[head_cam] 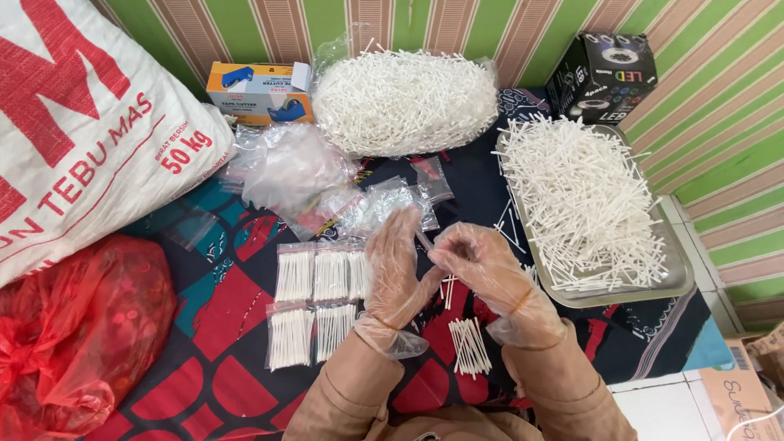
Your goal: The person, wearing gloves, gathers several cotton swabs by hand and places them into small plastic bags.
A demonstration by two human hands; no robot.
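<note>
Both my hands wear thin clear plastic gloves. My left hand (397,269) and my right hand (480,263) meet above the patterned cloth (229,384), pinching a small clear plastic bag (425,240) between their fingertips. Below them lies a loose bundle of white cotton swabs (469,346). To the left, several small filled packets of swabs (314,302) lie in two rows. A metal tray (608,296) heaped with loose swabs (580,200) sits to the right of my right hand.
A large clear bag of swabs (404,102) and a pile of empty small bags (359,200) lie further back. A white sack (82,122) and red plastic bag (77,327) fill the left. An orange box (257,90) and black box (603,75) stand against the striped wall.
</note>
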